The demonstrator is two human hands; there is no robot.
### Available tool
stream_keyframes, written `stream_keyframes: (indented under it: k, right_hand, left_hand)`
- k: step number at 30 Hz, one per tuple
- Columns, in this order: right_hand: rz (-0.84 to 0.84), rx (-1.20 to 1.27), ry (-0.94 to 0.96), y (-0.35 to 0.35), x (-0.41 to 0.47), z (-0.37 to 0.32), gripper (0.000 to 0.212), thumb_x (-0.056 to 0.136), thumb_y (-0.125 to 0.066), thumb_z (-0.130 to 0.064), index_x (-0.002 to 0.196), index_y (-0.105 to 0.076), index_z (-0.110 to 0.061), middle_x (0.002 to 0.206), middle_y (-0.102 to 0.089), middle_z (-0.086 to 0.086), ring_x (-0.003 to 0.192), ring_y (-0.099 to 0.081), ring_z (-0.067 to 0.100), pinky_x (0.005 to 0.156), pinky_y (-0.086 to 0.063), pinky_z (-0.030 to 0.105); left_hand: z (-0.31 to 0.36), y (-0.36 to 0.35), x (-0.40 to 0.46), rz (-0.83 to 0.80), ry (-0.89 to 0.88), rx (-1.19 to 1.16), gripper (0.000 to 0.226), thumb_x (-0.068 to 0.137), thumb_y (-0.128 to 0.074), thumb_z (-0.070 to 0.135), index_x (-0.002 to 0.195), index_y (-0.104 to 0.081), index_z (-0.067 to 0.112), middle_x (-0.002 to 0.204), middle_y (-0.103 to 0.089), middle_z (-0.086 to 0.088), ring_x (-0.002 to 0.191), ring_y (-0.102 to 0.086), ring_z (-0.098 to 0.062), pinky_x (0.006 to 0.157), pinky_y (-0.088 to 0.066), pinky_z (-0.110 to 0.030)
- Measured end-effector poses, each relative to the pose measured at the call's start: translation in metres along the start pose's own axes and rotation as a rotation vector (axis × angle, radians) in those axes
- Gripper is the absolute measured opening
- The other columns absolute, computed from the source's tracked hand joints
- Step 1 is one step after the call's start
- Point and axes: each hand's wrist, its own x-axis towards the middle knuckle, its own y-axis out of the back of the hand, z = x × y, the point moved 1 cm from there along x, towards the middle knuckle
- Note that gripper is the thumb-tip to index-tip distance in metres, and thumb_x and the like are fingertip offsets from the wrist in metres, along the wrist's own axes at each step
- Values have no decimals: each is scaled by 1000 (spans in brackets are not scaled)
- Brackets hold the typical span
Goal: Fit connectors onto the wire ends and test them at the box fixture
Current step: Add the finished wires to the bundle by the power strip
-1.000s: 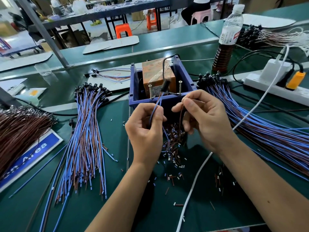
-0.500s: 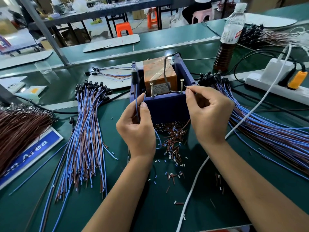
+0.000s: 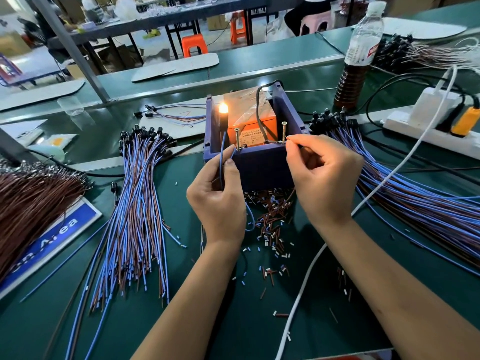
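Note:
A blue box fixture (image 3: 262, 165) stands mid-table with an orange block inside and two upright screws (image 3: 237, 138) at its front rim. My left hand (image 3: 218, 198) pinches a blue wire (image 3: 221, 162) whose bare end touches the left screw; the wire's black connector (image 3: 223, 118) stands upright with its lamp glowing orange. My right hand (image 3: 322, 178) pinches a thin wire end against the right screw (image 3: 283, 131).
Bundles of blue-brown wires with black connectors lie left (image 3: 135, 203) and right (image 3: 415, 198) of the box. Cut insulation bits (image 3: 270, 219) litter the mat. A bottle (image 3: 358, 55), a power strip (image 3: 428, 131), a white cable (image 3: 311, 268) and brown wires (image 3: 31, 203) surround it.
Both hands rose from in front of the box to its front rim, bringing the wire ends onto the two screws. The connector's lamp now glows.

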Motion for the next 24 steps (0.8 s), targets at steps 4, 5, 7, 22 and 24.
stream_keyframes:
  k: [4, 5, 7, 22, 24]
  right_hand:
    - [-7, 2, 3, 0, 0, 0, 12, 96, -71, -11, 95, -82, -7, 82, -75, -2, 70, -64, 6, 69, -47, 15]
    - [-7, 6, 4, 1, 0, 0, 12, 96, -71, -12, 95, -82, -7, 83, -76, -1, 72, -67, 7, 70, -49, 16]
    - [-3, 11, 7, 1, 0, -1, 12, 96, -71, -12, 96, -82, -7, 84, -77, 0, 73, -68, 8, 70, -51, 18]
    - [-9, 34, -34, 1, 0, -1, 11, 95, -72, -12, 96, -82, -9, 83, -76, -4, 73, -67, 4, 71, -49, 16]
    - [-11, 52, -66, 6, 1, -4, 10, 96, -72, -12, 95, -82, -10, 82, -75, -6, 72, -67, 2, 70, -50, 15]
  left_hand:
    - [1, -1, 2, 41, 9, 4, 22, 97, -63, 8, 110, -79, 14, 99, -79, 4, 94, -72, -7, 89, -58, -29]
    - [1, 0, 3, 60, 20, -1, 21, 97, -63, 9, 111, -79, 12, 100, -80, 2, 94, -73, -7, 89, -58, -29]
    - [2, 1, 5, 65, 24, 0, 21, 97, -64, 8, 111, -79, 13, 100, -80, 3, 94, -73, -7, 89, -58, -29]
    - [3, 2, 0, 56, -40, 18, 22, 97, -62, 9, 110, -79, 15, 85, -75, 4, 73, -62, 1, 71, -48, -19]
    - [7, 2, -2, 77, -100, 58, 22, 97, -61, 8, 110, -79, 13, 83, -74, -4, 69, -57, 0, 67, -45, -20]
